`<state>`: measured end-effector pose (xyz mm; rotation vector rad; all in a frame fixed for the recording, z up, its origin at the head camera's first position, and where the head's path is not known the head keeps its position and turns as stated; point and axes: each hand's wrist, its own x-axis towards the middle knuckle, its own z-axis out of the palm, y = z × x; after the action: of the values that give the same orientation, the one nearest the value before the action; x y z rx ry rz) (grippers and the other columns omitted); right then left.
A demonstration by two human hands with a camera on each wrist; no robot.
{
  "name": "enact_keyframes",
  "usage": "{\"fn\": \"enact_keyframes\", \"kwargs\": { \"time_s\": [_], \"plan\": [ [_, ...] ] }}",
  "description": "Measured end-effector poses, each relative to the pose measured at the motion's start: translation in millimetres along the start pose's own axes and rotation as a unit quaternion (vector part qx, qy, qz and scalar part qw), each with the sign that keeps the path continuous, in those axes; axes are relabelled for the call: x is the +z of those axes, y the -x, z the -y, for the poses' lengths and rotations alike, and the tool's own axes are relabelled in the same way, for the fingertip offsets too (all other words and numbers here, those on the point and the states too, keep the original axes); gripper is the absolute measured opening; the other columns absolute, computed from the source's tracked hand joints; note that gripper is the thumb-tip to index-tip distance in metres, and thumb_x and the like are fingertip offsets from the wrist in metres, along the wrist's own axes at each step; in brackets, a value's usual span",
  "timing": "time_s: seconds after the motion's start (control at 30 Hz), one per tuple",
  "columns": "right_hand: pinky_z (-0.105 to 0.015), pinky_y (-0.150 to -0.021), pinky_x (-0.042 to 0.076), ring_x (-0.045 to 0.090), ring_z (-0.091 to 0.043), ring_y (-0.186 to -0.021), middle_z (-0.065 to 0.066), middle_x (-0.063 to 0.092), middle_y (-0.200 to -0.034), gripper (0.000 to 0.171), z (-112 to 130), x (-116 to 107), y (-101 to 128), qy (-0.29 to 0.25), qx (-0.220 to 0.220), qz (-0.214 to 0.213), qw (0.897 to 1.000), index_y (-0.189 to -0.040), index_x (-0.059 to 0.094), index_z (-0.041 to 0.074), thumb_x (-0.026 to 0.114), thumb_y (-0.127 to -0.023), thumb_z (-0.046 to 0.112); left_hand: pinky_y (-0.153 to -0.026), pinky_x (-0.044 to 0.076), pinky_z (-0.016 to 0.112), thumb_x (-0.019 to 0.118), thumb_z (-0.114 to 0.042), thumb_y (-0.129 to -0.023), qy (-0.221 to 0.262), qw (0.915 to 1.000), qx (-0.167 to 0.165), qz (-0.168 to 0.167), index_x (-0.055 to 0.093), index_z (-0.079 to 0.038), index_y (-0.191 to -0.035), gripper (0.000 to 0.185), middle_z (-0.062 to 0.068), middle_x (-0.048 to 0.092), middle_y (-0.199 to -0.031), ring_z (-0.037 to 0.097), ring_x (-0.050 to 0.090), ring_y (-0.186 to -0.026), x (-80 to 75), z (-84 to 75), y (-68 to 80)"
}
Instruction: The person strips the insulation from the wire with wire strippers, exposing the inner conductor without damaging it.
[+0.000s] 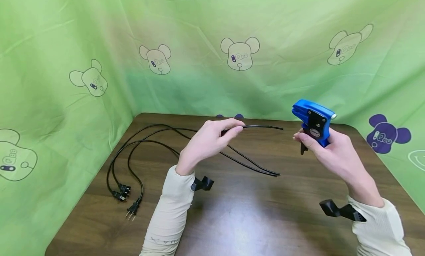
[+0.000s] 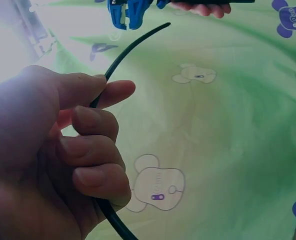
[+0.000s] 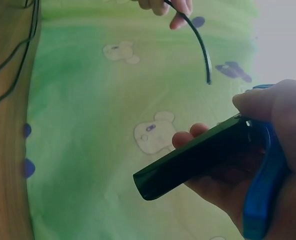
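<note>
Three plugs (image 1: pixel 126 197) lie at the table's (image 1: pixel 232 219) left edge, their cords trailing rightward. The left hand (image 1: pixel 207 143) pinches one black cable (image 1: pixel 262 127) above the table, its cut end pointing right. Just beyond that end, apart from it, the right hand (image 1: pixel 332 152) grips a blue stripping tool (image 1: pixel 313 121) upright.

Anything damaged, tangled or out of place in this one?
Nothing stands out. The left hand pinches a black cable with its free end pointing at the blue tool gripped in the right hand. Two more cables lie loosely on the table, untangled, plugs together at the left.
</note>
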<state>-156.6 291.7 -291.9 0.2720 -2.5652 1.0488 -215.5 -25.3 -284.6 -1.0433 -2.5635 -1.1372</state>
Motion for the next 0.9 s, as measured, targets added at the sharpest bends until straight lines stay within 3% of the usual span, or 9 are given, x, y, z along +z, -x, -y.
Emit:
{"fn": "enact_keyframes", "kwargs": {
  "time_s": [0.13,0.4,0.53,0.73,0.9],
  "plan": [
    [-0.015,-0.068,0.039,0.062,0.011,-0.09,0.022,0.073,-0.092,0.017,5,2,3,-0.014,-0.005,0.013,1.0,-0.11,0.07,0.019,0.062,-0.097,0.026,-0.08,0.047,0.024,0.051,-0.039,-0.102,0.005,0.9999,0.007,-0.005,0.068,-0.028,-0.123,0.029,-0.012,0.068,-0.103,0.006,0.05,-0.073,-5.1,-3.3,3.5],
    [-0.009,-0.074,0.046,0.067,0.007,-0.09,0.01,0.076,-0.092,0.013,12,5,5,-0.046,-0.014,0.047,0.998,-0.107,0.068,0.015,0.061,-0.098,0.021,-0.082,0.049,0.023,0.055,-0.038,-0.1,0.022,0.9996,0.01,-0.016,0.072,-0.025,-0.118,0.027,-0.012,0.071,-0.109,0.002,0.057,-0.084,-14.0,-6.1,9.0],
    [-0.009,-0.077,0.047,0.069,0.002,-0.09,0.006,0.076,-0.092,0.011,14,6,5,-0.066,-0.018,0.061,0.996,-0.106,0.066,0.012,0.06,-0.098,0.017,-0.078,0.049,0.023,0.056,-0.031,-0.101,0.022,0.9988,0.031,-0.031,0.073,-0.019,-0.114,0.024,-0.009,0.071,-0.1,0.004,0.058,-0.082,-17.5,-5.3,10.2],
    [-0.011,-0.079,0.048,0.071,-0.002,-0.091,0.002,0.076,-0.092,0.009,18,7,7,-0.086,-0.034,0.074,0.993,-0.105,0.066,0.01,0.059,-0.098,0.012,-0.063,0.044,0.022,0.054,-0.024,-0.102,0.032,0.9978,0.05,-0.03,0.071,-0.016,-0.11,0.02,-0.006,0.063,-0.076,0.004,0.056,-0.067,-21.6,-6.6,11.5],
    [-0.012,-0.082,0.049,0.072,-0.005,-0.092,-0.001,0.075,-0.092,0.011,21,7,8,-0.108,-0.048,0.089,0.989,-0.105,0.065,0.006,0.056,-0.099,0.008,-0.057,0.041,0.022,0.053,-0.019,-0.102,0.047,0.9967,0.061,-0.026,0.069,-0.015,-0.116,0.021,0.001,0.066,-0.076,0.005,0.054,-0.063,-24.7,-6.8,13.0]
  ]
}}
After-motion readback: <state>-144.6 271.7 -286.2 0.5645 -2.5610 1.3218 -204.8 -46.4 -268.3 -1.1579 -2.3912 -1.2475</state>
